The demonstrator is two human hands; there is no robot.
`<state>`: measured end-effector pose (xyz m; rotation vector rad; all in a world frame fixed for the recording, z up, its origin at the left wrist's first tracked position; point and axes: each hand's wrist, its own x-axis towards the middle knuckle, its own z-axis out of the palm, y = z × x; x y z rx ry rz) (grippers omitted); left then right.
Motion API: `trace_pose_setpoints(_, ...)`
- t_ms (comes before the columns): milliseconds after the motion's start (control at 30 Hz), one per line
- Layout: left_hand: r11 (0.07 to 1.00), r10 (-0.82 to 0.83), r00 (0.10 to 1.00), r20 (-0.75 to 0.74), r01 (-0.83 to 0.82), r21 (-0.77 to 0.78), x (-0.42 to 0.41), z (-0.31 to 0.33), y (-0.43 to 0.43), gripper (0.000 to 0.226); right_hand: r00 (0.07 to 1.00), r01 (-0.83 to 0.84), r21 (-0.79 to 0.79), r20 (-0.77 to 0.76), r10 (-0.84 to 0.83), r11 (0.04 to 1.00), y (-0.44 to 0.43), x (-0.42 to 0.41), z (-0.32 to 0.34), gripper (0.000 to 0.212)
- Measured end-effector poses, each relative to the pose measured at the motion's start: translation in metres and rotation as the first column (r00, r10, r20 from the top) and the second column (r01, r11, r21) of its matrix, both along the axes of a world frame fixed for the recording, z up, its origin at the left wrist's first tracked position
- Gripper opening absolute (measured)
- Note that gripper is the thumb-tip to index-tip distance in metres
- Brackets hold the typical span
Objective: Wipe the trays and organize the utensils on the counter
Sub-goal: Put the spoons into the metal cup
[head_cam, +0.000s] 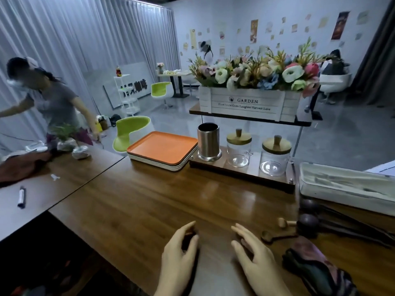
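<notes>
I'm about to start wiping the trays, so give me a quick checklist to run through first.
1. Right hand free: ok, open, holds nothing.
2. Left hand free: cannot tell, fingers curled over a dark patch.
3. Cloth close by: ok, lies on the counter at the near right.
4. Trays stacked, top one bare: ok.
5. Spoons put away: not ok, loose on the counter.

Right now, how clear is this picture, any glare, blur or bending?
Head view: light glares off the glossy counter in front of the jars; the wide lens bows the curtain and counter edges; the dark spoons and cloth at the right sit dim and soft.
</notes>
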<state>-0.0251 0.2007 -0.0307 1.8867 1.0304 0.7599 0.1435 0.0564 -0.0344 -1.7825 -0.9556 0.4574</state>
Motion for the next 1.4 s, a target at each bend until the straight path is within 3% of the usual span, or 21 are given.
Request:
trace_pose_setpoints(200,0.982,-0.188,0.982,-0.010,0.189,0.016,0.038,0.015,0.105,0.034,0.993,0.107,0.086,-0.055,-0.103,0.991,0.088,0.010,0.015,0.035)
trace_pose_setpoints(400,0.952,-0.307,0.942,0.135,0.302,0.056,0.103,0.049,0.207,0.050,0.967,0.231,0.166,-0.150,-0.207,0.959,0.191,0.039,0.055,0.050)
trace_pose_setpoints(567,0.901,-0.400,0.885,0.240,0.427,-0.073,0.158,0.085,0.257,0.077,0.945,0.306,0.207,-0.182,-0.270,0.929,0.254,0.069,0.093,0.051)
trace_pose_setpoints(733,0.828,-0.457,0.803,0.382,0.541,-0.145,0.200,0.090,0.272,0.079,0.933,0.353,0.120,-0.111,-0.341,0.928,0.290,0.099,0.104,0.077)
trace_pose_setpoints(933,0.782,-0.549,0.755,0.357,0.615,-0.098,0.215,0.082,0.288,0.056,0.921,0.385,0.143,-0.125,-0.370,0.912,0.304,0.115,0.092,0.073)
trace_pose_setpoints(1133,0.803,-0.529,0.757,0.384,0.593,-0.062,0.187,0.095,0.274,0.061,0.944,0.327,0.220,-0.131,-0.304,0.919,0.285,0.095,0.110,0.068)
trace_pose_setpoints(1400,0.827,-0.540,0.787,0.296,0.562,0.016,0.113,0.077,0.193,0.069,0.957,0.290,0.251,-0.088,-0.277,0.924,0.181,0.032,0.107,0.066)
